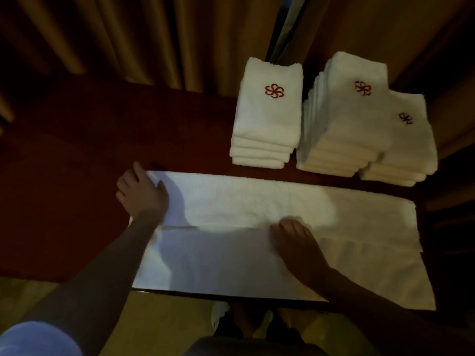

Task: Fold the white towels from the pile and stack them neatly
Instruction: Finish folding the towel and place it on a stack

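White towel (257, 206) lies spread flat along the near edge of the dark red table (77, 176), its long side running left to right, with a fold line crossing it lengthwise about halfway up; its near edge reaches the table's near edge, and at the right end a lower layer sticks out slightly past the upper one. The left hand (141, 194) rests on the towel's far left corner, fingers straight and spread, pressing flat and grasping nothing. The right hand (293, 237) lies on the fold line near the towel's middle, fingers bent down onto the cloth; whether they pinch the fabric or only press it cannot be told. Toward the far right corner of the table stand three stacks of folded towels: a left stack (267, 114) with a red flower emblem on top, a taller middle stack (347, 119) also with a red emblem, touching a lower right stack (408, 145) with a dark emblem. Brown curtains (102, 34) hang behind the table's far edge. A blue sleeve (38, 340) shows at the lower left.
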Available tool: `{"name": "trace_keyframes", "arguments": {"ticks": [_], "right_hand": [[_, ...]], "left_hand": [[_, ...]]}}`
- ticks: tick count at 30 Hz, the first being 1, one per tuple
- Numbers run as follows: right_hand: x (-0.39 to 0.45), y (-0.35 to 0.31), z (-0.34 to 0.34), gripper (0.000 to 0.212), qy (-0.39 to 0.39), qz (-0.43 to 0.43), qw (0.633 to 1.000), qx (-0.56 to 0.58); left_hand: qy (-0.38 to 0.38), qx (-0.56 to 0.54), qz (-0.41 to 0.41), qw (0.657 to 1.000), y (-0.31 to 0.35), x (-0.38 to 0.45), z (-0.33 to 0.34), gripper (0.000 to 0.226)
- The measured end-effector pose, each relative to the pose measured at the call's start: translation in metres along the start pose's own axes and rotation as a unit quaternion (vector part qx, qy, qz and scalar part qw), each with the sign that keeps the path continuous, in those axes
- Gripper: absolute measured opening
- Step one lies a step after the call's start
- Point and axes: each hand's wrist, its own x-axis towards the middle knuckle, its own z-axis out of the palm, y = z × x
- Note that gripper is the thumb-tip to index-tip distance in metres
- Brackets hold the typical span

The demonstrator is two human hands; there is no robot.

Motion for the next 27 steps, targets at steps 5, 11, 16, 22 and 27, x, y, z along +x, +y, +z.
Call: {"name": "trace_keyframes", "arguments": {"ticks": [5, 11, 16, 22, 27], "right_hand": [[-0.009, -0.002, 0.004, 0.047, -0.031, -0.001, 0.998, 0.049], [-0.041, 0.052, -0.004, 0.053, -0.031, 0.145, 0.985, 0.085], [-0.101, 0.128, -0.005, 0.061, -0.061, 0.279, 0.957, 0.061], [-0.115, 0.185, -0.023, 0.055, 0.059, 0.501, 0.832, 0.23], [-0.097, 0.225, -0.042, 0.056, 0.023, 0.588, 0.767, 0.256]], "left_hand": [[-0.086, 0.012, 0.286, 0.954, 0.065, -0.1, 0.028, 0.068], [-0.207, 0.105, 0.311, 0.922, 0.071, -0.13, 0.06, 0.093], [-0.244, 0.157, 0.317, 0.903, 0.076, -0.116, 0.051, 0.1], [-0.115, 0.166, 0.437, 0.877, 0.138, -0.164, 0.045, 0.055], [-0.181, 0.088, 0.443, 0.874, 0.219, -0.247, 0.059, 0.058]]}}
